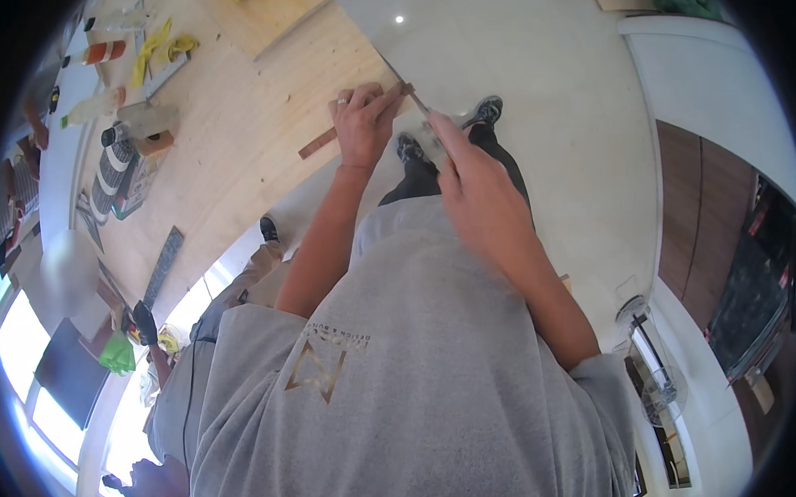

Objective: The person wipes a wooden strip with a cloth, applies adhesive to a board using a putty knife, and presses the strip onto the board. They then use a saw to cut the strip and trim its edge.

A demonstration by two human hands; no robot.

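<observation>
My left hand is closed on a narrow reddish-brown wooden strip, pressing it near the table's edge. One end of the strip sticks out past my fingertips, beyond the edge. In my right hand is a slim, dark metal tool, long and straight like a file. Its shaft crosses the strip's protruding end, and the far part points up and left along the table edge. My fingers wrap round its handle and hide most of it.
The plywood table carries a loose board, bottles, yellow gloves and a dark grey strip. Co-workers stand along its left side. A pedestal fan is at right, by a white counter.
</observation>
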